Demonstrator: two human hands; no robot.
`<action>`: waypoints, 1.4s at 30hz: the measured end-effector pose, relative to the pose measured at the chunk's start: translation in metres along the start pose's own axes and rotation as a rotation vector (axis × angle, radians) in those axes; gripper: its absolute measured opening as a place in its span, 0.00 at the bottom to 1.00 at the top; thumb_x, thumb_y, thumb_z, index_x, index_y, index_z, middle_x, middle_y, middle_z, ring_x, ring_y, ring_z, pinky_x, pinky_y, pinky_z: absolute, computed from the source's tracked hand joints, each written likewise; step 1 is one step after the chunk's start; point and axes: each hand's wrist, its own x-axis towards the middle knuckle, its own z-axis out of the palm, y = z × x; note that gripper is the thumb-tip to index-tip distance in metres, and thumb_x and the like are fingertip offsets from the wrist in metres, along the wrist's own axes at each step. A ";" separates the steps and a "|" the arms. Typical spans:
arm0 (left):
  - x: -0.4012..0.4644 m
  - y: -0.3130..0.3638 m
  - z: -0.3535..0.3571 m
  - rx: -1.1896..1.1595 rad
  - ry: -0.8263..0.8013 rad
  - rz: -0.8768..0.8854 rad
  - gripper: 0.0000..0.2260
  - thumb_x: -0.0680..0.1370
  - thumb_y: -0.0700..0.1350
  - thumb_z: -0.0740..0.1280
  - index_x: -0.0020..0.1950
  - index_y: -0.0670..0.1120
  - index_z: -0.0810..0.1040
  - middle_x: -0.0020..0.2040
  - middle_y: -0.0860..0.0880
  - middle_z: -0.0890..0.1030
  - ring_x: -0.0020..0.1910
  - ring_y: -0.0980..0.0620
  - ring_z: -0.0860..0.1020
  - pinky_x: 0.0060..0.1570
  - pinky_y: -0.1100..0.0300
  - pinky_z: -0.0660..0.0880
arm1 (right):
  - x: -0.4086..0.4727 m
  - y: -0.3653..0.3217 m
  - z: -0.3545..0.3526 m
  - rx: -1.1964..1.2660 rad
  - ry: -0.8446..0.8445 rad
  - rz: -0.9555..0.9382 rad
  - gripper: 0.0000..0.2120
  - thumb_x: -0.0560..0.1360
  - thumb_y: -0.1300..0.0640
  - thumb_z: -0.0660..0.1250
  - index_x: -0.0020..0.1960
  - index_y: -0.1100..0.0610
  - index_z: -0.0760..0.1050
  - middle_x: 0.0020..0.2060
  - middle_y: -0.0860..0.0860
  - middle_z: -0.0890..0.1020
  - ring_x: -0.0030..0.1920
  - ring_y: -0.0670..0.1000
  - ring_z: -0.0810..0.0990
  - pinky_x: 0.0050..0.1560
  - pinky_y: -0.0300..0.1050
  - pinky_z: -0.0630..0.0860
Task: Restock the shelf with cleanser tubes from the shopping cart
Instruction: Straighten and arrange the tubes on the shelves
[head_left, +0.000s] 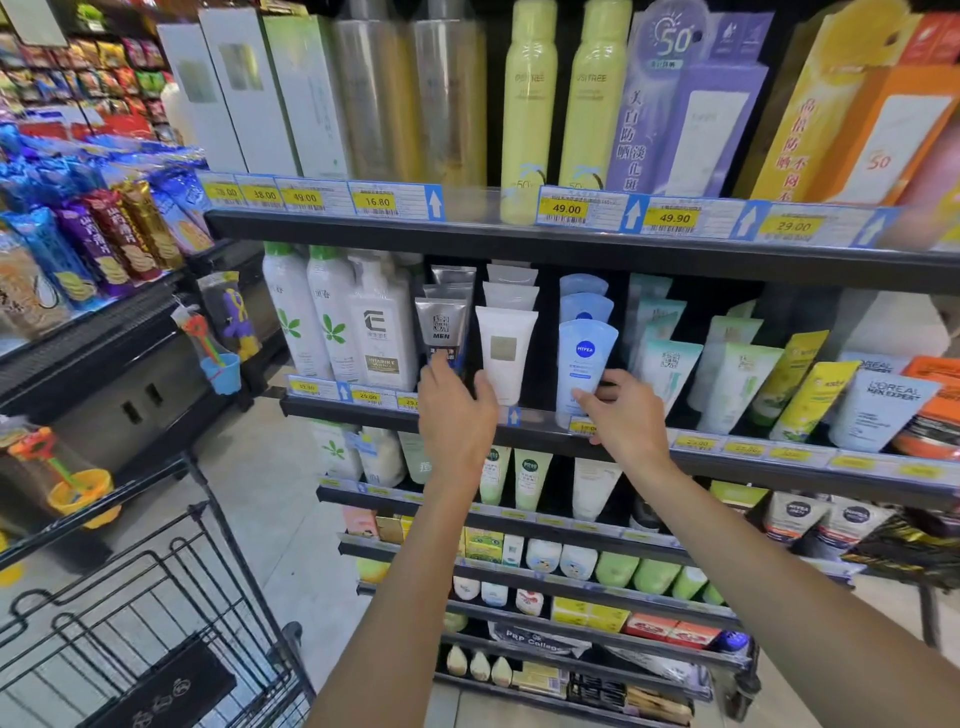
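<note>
While both hands reach to the second shelf (571, 431), the cleanser tubes stand there in rows, cap down, leaning back. A blue Nivea tube (584, 364) fronts its row, and the right hand (626, 415) has fingers curled round its lower part, thumb on the front, gripping it just above the price strip. Beside it to the left stands a white tube (505, 353), with two more behind it. The left hand (454, 410) is at the base of a grey tube (441, 330) marked MEN, fingertips touching it, the thumb spread toward the white tube; whether it grips the grey tube cannot be told. Green, yellow and L'Oreal tubes fill the shelf to the right, and white bottles (332, 317) stand to the left. A wire cart (156, 597) sits at lower left; no tubes show in the part visible.
</note>
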 end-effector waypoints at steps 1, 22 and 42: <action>0.004 -0.004 -0.003 0.012 0.018 -0.020 0.24 0.82 0.50 0.66 0.74 0.40 0.66 0.67 0.43 0.74 0.66 0.43 0.74 0.63 0.49 0.75 | -0.001 0.000 0.001 -0.004 -0.003 -0.003 0.16 0.77 0.53 0.74 0.63 0.54 0.78 0.50 0.48 0.85 0.45 0.48 0.85 0.37 0.53 0.86; 0.029 -0.010 -0.001 0.164 0.010 -0.072 0.25 0.79 0.46 0.72 0.72 0.43 0.65 0.65 0.43 0.78 0.61 0.40 0.79 0.52 0.46 0.78 | -0.003 0.002 -0.001 0.012 -0.012 -0.009 0.17 0.78 0.52 0.73 0.65 0.55 0.78 0.51 0.48 0.85 0.47 0.48 0.85 0.39 0.51 0.86; -0.046 0.012 -0.018 0.346 -0.147 0.060 0.30 0.83 0.54 0.65 0.79 0.40 0.62 0.72 0.39 0.72 0.69 0.39 0.73 0.61 0.42 0.76 | -0.055 0.015 -0.060 -0.263 0.030 -0.217 0.29 0.81 0.44 0.67 0.78 0.52 0.67 0.73 0.51 0.76 0.67 0.52 0.79 0.64 0.51 0.78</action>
